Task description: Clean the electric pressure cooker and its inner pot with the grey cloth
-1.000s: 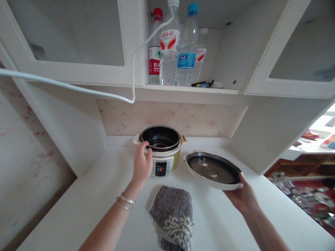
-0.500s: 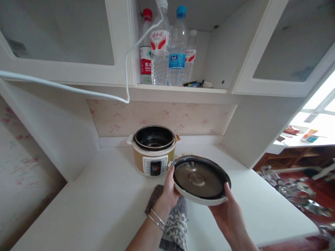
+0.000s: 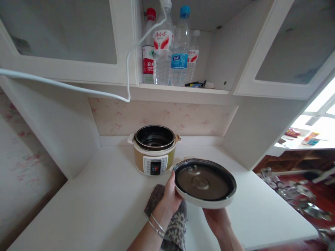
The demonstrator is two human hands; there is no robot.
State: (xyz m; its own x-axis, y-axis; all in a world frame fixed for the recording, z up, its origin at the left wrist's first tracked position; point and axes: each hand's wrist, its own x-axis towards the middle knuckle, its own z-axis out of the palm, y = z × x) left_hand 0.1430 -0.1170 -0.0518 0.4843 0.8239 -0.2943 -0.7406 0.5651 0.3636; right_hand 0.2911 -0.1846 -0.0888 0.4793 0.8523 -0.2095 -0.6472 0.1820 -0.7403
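A round cooker lid (image 3: 217,183) is held above the counter with its dark inner face upward and its white rim towards me. My left hand (image 3: 171,197) grips its left edge, thumb on the rim and a silver bangle at the wrist. Under the lid's front right is my right hand (image 3: 216,218), bearing it from below; its fingers are hidden. The electric cooker (image 3: 155,157) stands uncovered behind and to the left, its black inner pot (image 3: 154,137) showing. Beneath my left forearm lies a grey-brown patterned cloth (image 3: 176,226).
The white counter (image 3: 104,209) runs between two side panels. Overhead, an open cabinet shelf (image 3: 183,89) holds several plastic bottles (image 3: 179,62). A white cable (image 3: 99,93) hangs across the upper left. Shiny metal items (image 3: 295,190) sit low at the right, blurred.
The lid has shifted slightly right and down. My right hand has slid from its right rim to underneath, and the right thumb no longer shows on top.
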